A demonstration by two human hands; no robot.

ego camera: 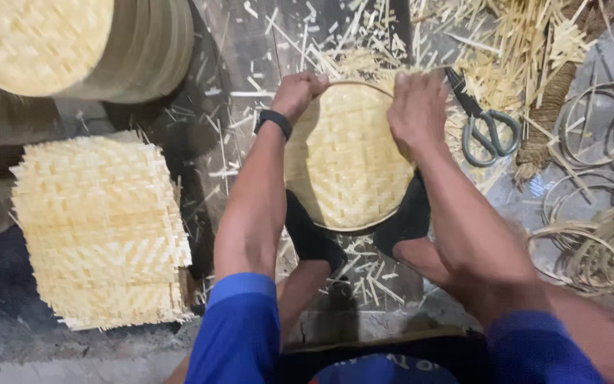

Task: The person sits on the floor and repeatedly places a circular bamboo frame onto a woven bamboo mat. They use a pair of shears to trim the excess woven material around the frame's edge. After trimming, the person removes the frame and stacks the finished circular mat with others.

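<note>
Left hand and right hand pinch, I think, the tray rim; the hoop may spring off if I slacken.

The round woven tray is sitting between your feet, with your left hand and right hand gripping its far rim. Scissors are lying just right of it. A stack of woven mats is lying to the left, hoops to the right.
</note>
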